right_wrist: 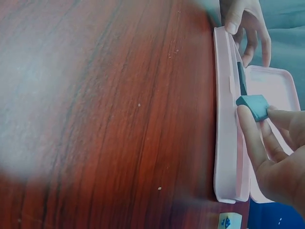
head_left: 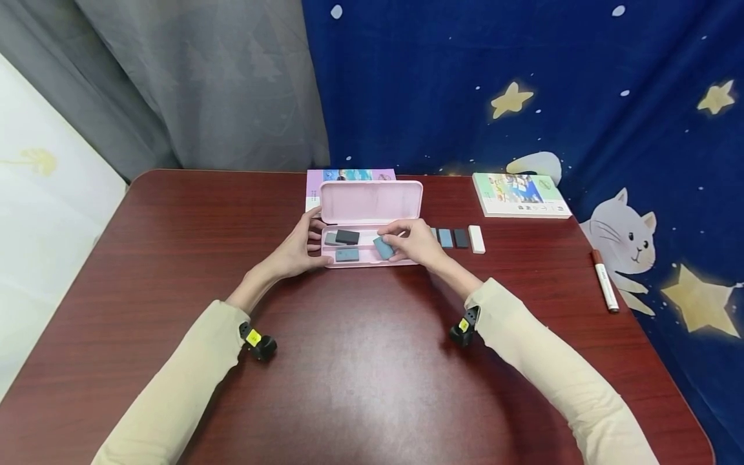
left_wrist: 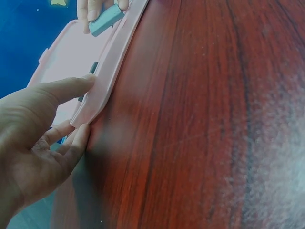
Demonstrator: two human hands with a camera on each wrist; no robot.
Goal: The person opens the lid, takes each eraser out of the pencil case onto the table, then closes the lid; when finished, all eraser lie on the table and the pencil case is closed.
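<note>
An open pink pencil case [head_left: 372, 263] lies on the table with its lid [head_left: 372, 201] raised at the back. My left hand [head_left: 299, 248] grips the case's left end, thumb on the front rim and fingers round the end wall [left_wrist: 97, 98]. Between thumb and fingers my right hand [head_left: 415, 244] pinches a blue-grey eraser [head_left: 383, 248], tilted over the case's right half. Inside, a dark eraser [head_left: 347, 237] overlaps a grey one [head_left: 331, 238] in the back compartment. Another blue-grey eraser [head_left: 347, 254] sits in the front compartment.
Right of the case stand a blue eraser [head_left: 445, 238], a dark eraser [head_left: 460, 238] and a white eraser [head_left: 476, 239] in a row, with another partly hidden. A purple book [head_left: 314, 187] lies behind the lid, a green-covered book [head_left: 523, 195] back right, a marker [head_left: 606, 282] far right.
</note>
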